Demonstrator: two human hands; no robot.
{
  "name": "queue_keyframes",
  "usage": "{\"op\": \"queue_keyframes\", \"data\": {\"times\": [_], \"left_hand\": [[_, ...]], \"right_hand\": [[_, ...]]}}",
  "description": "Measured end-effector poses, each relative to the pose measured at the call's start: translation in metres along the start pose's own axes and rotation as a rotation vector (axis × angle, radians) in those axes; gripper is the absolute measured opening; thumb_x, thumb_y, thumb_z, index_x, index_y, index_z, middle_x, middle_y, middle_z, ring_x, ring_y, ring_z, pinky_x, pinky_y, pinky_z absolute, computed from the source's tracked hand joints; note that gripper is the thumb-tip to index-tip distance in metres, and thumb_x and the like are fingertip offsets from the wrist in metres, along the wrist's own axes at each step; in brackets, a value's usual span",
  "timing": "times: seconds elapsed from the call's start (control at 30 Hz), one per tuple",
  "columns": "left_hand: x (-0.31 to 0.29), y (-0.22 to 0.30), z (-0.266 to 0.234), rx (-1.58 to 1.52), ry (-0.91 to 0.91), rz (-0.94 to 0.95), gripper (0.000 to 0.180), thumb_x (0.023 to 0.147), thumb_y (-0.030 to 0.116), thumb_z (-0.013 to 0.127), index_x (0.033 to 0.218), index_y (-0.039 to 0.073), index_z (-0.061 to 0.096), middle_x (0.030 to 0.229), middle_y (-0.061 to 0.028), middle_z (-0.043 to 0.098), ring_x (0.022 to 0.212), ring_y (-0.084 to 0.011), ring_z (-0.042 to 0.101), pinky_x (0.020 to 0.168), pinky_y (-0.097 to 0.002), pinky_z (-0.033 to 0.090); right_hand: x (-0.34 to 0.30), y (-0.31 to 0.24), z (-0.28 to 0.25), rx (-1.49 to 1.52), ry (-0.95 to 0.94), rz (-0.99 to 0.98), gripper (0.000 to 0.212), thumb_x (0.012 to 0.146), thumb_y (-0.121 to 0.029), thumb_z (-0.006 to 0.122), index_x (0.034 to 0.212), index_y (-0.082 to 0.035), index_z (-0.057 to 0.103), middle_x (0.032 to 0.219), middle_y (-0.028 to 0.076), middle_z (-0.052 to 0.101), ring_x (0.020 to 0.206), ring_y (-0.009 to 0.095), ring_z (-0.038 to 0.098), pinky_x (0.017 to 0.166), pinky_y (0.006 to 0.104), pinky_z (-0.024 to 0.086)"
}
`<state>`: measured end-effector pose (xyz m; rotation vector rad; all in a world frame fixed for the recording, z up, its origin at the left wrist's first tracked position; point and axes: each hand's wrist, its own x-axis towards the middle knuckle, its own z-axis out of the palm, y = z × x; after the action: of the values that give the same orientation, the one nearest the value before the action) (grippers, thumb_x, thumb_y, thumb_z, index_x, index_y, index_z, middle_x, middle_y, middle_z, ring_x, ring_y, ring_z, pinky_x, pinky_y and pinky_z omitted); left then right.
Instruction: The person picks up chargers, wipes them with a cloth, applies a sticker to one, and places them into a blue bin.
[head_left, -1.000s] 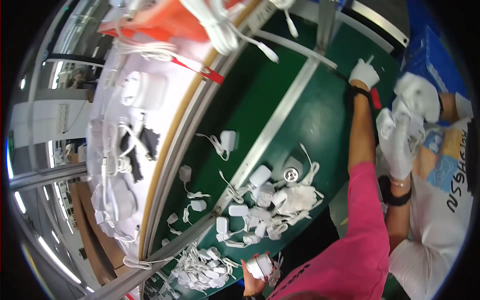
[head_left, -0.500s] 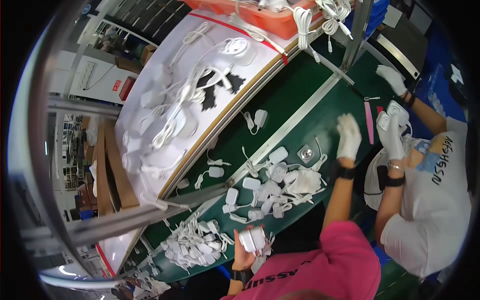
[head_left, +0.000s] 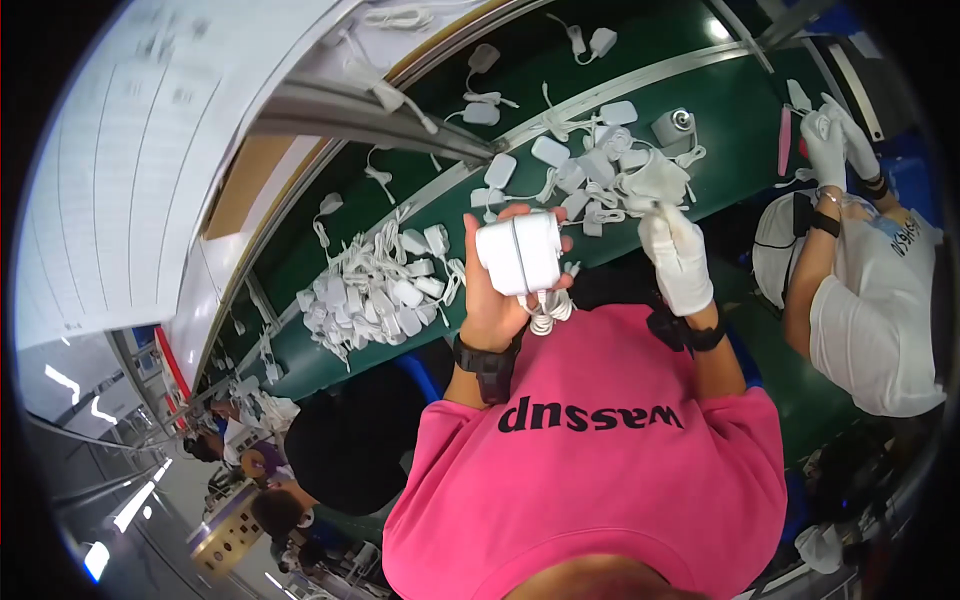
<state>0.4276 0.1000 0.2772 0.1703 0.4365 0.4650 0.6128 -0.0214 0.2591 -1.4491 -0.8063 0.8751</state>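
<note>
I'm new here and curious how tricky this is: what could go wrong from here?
Only the left hand holds the white block, with the gloved right hand apart from it, so it might slip. The coiled cable hangs loose below and could snag. In the left-hand heap of adapters on the green table, cables lie jumbled; pulling one might drag others.
</note>
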Motion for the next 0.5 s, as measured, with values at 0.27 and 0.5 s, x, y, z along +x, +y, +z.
{"op": "queue_keyframes", "data": {"times": [0.27, 0.5], "left_hand": [[-0.025, -0.005, -0.001, -0.110, -0.140, 0.109, 0.059, 0.092, 0.061, 0.023, 0.114, 0.010, 0.045, 0.125, -0.0240, 0.046, 0.100, -0.0360, 0.057, 0.066, -0.0477, 0.056], [-0.030, -0.010, 0.002, -0.113, -0.143, 0.119, 0.063, 0.091, 0.063, 0.020, 0.114, 0.009, 0.043, 0.124, -0.0261, 0.046, 0.094, -0.0358, 0.060, 0.066, -0.0469, 0.056]], "right_hand": [[-0.003, -0.054, 0.041, -0.260, -0.292, -0.388, 0.021, 0.087, -0.009, 0.055, 0.107, -0.001, 0.059, 0.071, 0.006, 0.057, 0.062, 0.017, 0.055, 0.057, 0.0253, 0.043], [-0.009, -0.069, 0.052, -0.359, -0.297, -0.384, 0.027, 0.077, -0.001, 0.065, 0.103, -0.007, 0.063, 0.070, 0.005, 0.056, 0.058, 0.019, 0.057, 0.051, 0.0270, 0.044]]}}
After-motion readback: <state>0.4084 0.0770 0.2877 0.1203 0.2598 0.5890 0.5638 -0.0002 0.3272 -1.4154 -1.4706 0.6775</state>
